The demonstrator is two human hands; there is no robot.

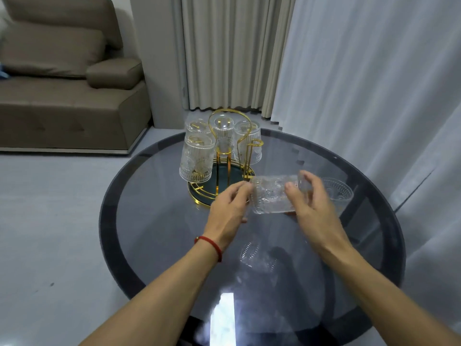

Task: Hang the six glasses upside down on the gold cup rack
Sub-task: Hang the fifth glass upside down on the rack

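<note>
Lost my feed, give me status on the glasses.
Both hands, left and right, on one glass, sideways. Four hung on rack; one peg free. Sixth glass on table. Nothing blocking.

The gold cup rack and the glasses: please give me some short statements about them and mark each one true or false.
1. Four glasses hang upside down on the gold cup rack. True.
2. The held glass is upright. False: it lies on its side between the left hand and the right hand.
3. One more glass stands on the round glass table, behind the right hand. True.
4. Every peg of the rack is taken. False: the looped peg on the right side is bare.
5. A red bracelet is on the right wrist. False: it is on the left wrist.
</note>
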